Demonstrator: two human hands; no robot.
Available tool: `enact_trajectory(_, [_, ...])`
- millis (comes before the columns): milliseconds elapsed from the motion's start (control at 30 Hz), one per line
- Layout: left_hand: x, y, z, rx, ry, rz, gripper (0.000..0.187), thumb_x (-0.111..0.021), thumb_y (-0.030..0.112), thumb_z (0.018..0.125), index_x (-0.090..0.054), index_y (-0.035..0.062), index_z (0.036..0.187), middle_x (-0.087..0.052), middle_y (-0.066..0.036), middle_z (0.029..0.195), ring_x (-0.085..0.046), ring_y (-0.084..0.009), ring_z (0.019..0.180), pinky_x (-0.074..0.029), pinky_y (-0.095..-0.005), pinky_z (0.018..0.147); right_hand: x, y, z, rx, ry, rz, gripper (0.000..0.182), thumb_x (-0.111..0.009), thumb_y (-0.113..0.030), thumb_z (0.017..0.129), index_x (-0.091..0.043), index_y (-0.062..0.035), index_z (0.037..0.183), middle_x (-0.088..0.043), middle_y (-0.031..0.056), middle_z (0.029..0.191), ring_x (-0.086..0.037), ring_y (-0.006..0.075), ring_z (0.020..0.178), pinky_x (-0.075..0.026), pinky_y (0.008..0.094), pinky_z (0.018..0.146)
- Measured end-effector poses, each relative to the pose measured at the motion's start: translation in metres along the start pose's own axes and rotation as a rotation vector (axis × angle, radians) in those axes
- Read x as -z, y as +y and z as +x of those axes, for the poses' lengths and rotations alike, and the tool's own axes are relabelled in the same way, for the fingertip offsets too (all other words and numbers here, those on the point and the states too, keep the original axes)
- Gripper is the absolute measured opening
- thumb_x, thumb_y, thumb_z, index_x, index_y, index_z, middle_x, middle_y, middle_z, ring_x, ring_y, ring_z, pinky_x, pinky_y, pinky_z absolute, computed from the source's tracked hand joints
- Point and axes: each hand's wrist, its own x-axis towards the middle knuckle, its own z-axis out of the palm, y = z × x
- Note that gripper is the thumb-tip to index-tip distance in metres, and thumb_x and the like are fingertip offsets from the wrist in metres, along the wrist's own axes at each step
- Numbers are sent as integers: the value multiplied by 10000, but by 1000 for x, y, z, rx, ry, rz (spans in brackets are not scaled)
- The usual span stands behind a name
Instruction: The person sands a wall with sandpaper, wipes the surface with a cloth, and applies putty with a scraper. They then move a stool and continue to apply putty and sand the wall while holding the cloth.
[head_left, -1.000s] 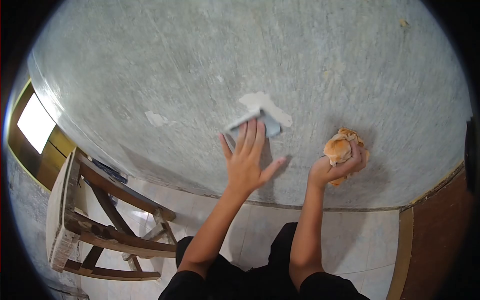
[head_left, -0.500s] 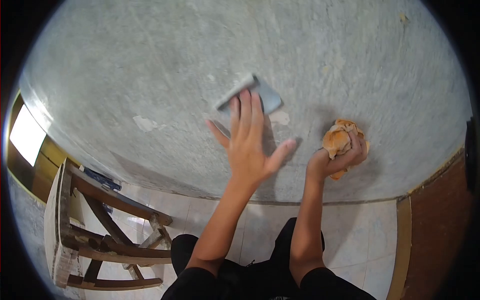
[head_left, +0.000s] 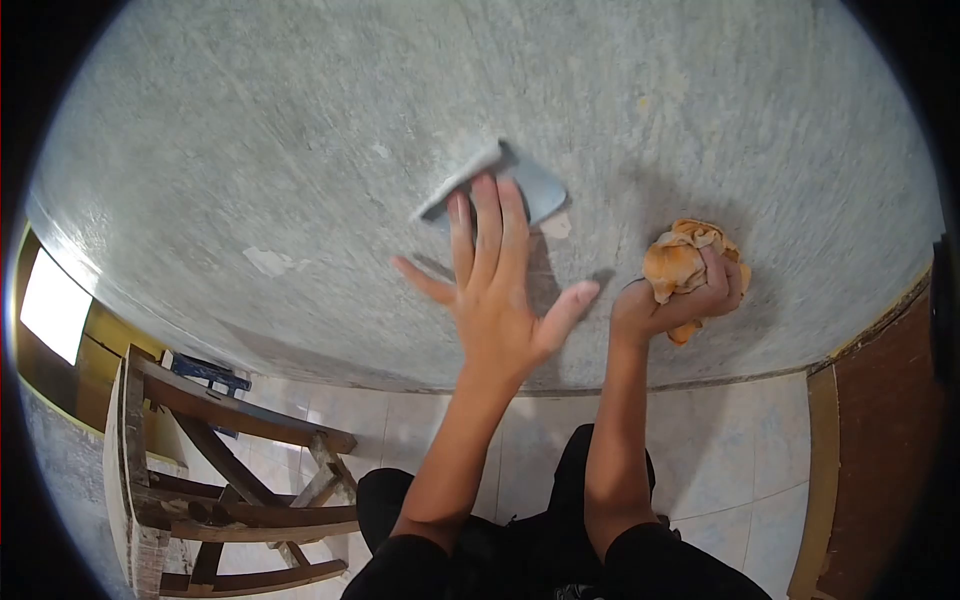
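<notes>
My left hand (head_left: pixel 495 290) lies against the grey wall (head_left: pixel 300 130) with its fingers stretched out and its thumb spread wide. Its middle fingers press on a folded grey sheet (head_left: pixel 540 188) that looks like sandpaper; one edge of the sheet curls up off the wall. A pale bare patch (head_left: pixel 556 226) shows just below the sheet. To the right, my right hand (head_left: pixel 700 295) is closed around a crumpled orange and whitish cloth (head_left: pixel 675 265), held close to the wall. Part of the cloth is hidden behind the fingers.
At the lower left stands a worn wooden stool or chair frame (head_left: pixel 250 420), tilted in view, with a dark blue object (head_left: pixel 210 372) behind it. Light floor tiles (head_left: pixel 720 440) run along the wall's base. A brown wooden panel (head_left: pixel 885 430) borders the right side.
The view has shifted slightly. My left hand still presses the sandpaper, which sits slightly further up and left in view. My right hand keeps the cloth, a little higher in view.
</notes>
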Motion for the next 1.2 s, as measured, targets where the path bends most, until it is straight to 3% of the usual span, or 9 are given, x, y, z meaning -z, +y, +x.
enact_trajectory(100, [-15,-6,-26,37,-80,56,1012,-529,696,895,-323,-22,1577,-288,-253,1642,-191,-420,1551,261,-681,1083,0,6,-1,37,-1,26,254,-577,-230,998,-495,-68,1177,-364,129,1223,-380,276,1144,-341,511,1002])
enact_trajectory(200, [-48,-8,-96,119,-112,0,975,-551,684,891,-372,-2,1560,-339,-224,1627,-211,-402,1549,268,-700,1068,-2,4,1,45,10,36,262,-557,-260,1008,-496,-70,1178,-365,131,1216,-381,276,1142,-348,501,992])
enact_trajectory(367, [-20,-6,-47,133,-152,-21,923,-561,648,898,-414,8,1546,-367,-202,1621,-209,-384,1554,269,-715,1057,-7,3,1,44,42,49,271,-553,-281,1009,-500,-73,1175,-369,129,1207,-382,280,1119,-347,490,968])
enact_trajectory(433, [-2,-7,-6,114,69,-133,925,-561,641,900,-405,0,1549,-354,-218,1623,-203,-396,1554,273,-708,1055,-1,7,1,53,31,48,276,-555,-291,1009,-502,-75,1173,-371,127,1205,-383,281,1110,-348,483,958])
enact_trajectory(633, [-42,-21,-96,220,-109,-46,946,-576,622,888,-369,-7,1563,-304,-246,1637,-163,-433,1555,291,-717,1028,-5,3,5,53,47,36,290,-557,-319,1009,-503,-85,1171,-375,128,1203,-381,280,1100,-328,490,955])
enact_trajectory(800, [7,-18,-11,126,-10,-11,976,-585,637,883,-347,-14,1570,-280,-245,1648,-145,-430,1559,302,-708,1025,-3,6,0,38,49,35,260,-563,-291,1005,-519,-87,1160,-398,129,1188,-373,284,1108,-318,500,968])
enact_trajectory(933, [2,-21,-8,102,67,-17,969,-566,640,890,-342,-9,1574,-275,-240,1651,-141,-429,1561,303,-699,1033,-6,3,3,-10,93,64,269,-569,-298,996,-533,-90,1161,-412,126,1171,-370,284,1112,-320,493,967])
enact_trajectory(1067, [2,-33,-43,131,-108,91,952,-585,607,896,-327,0,1583,-264,-243,1654,-140,-426,1561,281,-696,1055,-2,9,-3,18,46,52,296,-588,-307,973,-534,-92,1170,-413,125,1166,-358,284,1114,-316,490,965])
enact_trajectory(1200, [29,-31,26,33,-10,118,946,-595,576,906,-304,-11,1588,-270,-268,1644,-160,-442,1554,268,-695,1064,1,11,-4,41,13,-11,304,-587,-323,976,-536,-91,1166,-411,121,1160,-355,282,1116,-320,493,958])
